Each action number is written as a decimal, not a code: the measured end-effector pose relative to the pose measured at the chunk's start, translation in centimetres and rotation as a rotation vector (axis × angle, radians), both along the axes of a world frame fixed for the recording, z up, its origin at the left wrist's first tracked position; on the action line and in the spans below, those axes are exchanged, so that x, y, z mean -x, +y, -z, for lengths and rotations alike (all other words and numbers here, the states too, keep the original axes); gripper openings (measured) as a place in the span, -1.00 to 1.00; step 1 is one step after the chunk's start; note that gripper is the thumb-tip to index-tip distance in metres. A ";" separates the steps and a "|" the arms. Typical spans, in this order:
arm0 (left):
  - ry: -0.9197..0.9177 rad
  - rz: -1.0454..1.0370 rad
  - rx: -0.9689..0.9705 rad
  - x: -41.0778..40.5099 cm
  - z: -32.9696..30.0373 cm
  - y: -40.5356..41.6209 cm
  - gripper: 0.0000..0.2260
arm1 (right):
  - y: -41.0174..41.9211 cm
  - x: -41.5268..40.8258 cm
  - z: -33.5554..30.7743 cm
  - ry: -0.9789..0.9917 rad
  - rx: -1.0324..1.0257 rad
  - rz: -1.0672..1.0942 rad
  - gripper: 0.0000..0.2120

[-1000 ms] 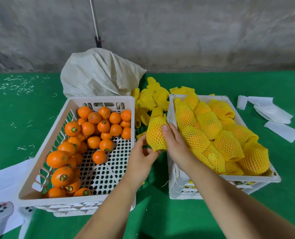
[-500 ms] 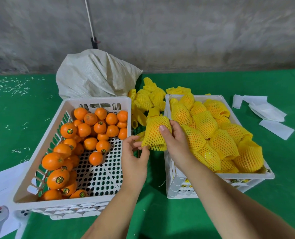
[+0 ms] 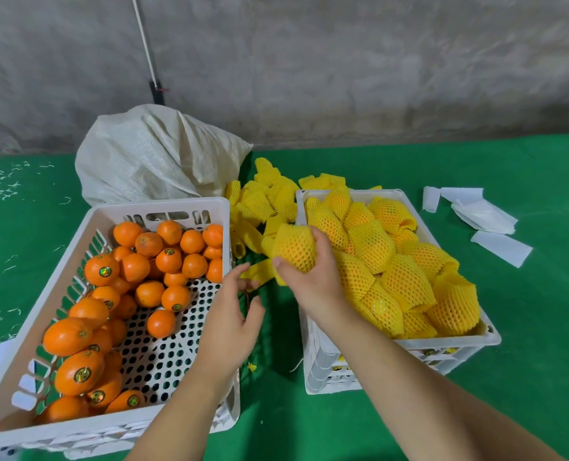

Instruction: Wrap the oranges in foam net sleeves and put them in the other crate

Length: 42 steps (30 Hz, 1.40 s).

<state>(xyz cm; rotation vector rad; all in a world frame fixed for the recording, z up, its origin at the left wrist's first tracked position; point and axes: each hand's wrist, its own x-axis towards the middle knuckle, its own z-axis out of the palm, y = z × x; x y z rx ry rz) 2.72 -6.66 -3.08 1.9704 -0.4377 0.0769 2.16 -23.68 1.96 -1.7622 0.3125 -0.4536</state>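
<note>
Two white plastic crates stand side by side on the green-covered bench point(image 3: 526, 377), with a gap between them. The left crate point(image 3: 158, 207) holds loose unwrapped oranges point(image 3: 163, 261), piled mainly along its left side and far end; part of the perforated floor is exposed. The right crate point(image 3: 443, 347) is filled above its rim with wrapped oranges point(image 3: 406, 281) in yellow foam net sleeves.

The right hand point(image 3: 313, 281) grasps one sleeved orange point(image 3: 294, 249) from below and from the side, fingers curled round it. This orange is held above the gap, just beside the near-left rim of the right crate. Excess sleeve material projects to the left of the fruit.

The left hand point(image 3: 230, 324) is above the right edge of the left crate, near the sleeved orange. Its fingers are relaxed and spread, grasping nothing.

A pile of empty foam net sleeves point(image 3: 260, 197) lies on the bench beyond the gap. A white woven sack point(image 3: 150, 154) sits behind the left crate. White paper pieces point(image 3: 483, 214) lie to the right of the right crate. A grey concrete wall point(image 3: 343, 61) backs the bench.
</note>
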 end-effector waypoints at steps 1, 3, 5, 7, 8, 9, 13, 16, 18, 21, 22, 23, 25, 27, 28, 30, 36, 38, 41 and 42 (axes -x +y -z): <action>-0.036 0.004 -0.059 -0.2 0.4 0.3 -0.47 | -0.7 -0.8 -1.1 -0.025 -0.061 0.074 -0.22; -0.113 0.013 -0.165 -0.6 1.0 0.7 -0.49 | -3.6 -2.9 -3.6 -0.086 -0.092 0.197 -0.15; -0.218 0.034 -0.285 -0.8 1.2 0.5 -0.57 | -7.4 -4.6 -5.6 -0.107 0.148 0.291 -0.20; -0.226 0.043 -0.333 -1.0 1.2 0.4 -0.61 | -11.1 -5.8 -5.7 0.018 0.473 0.304 -0.26; -0.204 0.040 -0.334 -1.1 1.0 0.4 -0.61 | -12.6 -6.2 -4.9 0.150 0.602 0.252 -0.28; -0.189 0.036 -0.330 -1.1 0.9 0.5 -0.61 | -13.6 -6.5 -4.0 0.322 0.707 0.170 -0.29; -0.204 0.047 -0.329 -1.1 0.9 0.5 -0.61 | -15.2 -7.8 -2.1 0.636 0.920 0.002 -0.29; -0.190 0.048 -0.310 -1.1 0.8 0.5 -0.65 | -15.5 -8.3 -2.7 0.668 0.967 -0.066 -0.30; -0.179 0.051 -0.302 -1.0 0.8 0.6 -0.66 | -16.1 -8.7 -4.0 0.720 0.986 -0.140 -0.29; -0.189 0.056 -0.305 -1.0 0.7 0.6 -0.66 | -15.7 -9.4 -5.4 0.536 1.008 -0.068 -0.26; -0.189 0.054 -0.309 -1.0 0.7 0.6 -0.66 | -15.0 -9.2 -5.1 0.479 0.986 -0.034 -0.24; -0.191 0.047 -0.310 -1.0 0.7 0.5 -0.66 | -14.0 -8.9 -4.4 0.489 1.018 -0.049 -0.21; -0.192 0.044 -0.308 -1.0 0.8 0.6 -0.67 | -12.7 -8.5 -2.4 0.615 1.208 -0.149 -0.08; -0.192 0.047 -0.293 -0.8 0.7 0.6 -0.68 | -12.3 -9.4 -2.3 0.683 1.275 -0.165 0.05; -0.189 0.044 -0.280 -0.8 0.6 0.6 -0.68 | -12.2 -10.1 -2.8 0.692 1.250 -0.152 0.06; -0.174 0.044 -0.253 -0.7 0.3 0.6 -0.69 | -11.4 -11.1 -3.7 0.676 1.224 -0.114 -0.05; 0.188 0.206 0.077 -2.8 -0.9 2.5 -0.77 | -3.4 -9.7 -0.6 0.466 1.447 -0.329 -0.34; 0.363 0.140 0.240 -5.1 -0.8 3.7 -0.84 | -1.7 -9.9 0.4 0.457 1.592 -0.462 -0.37; 0.370 -0.213 0.152 -8.5 1.0 4.9 -0.88 | -0.4 -10.5 1.8 0.593 1.699 -0.569 -0.43; 0.328 -0.312 0.071 -9.3 2.1 5.3 -0.89 | 0.1 -10.8 2.2 0.678 1.683 -0.611 -0.44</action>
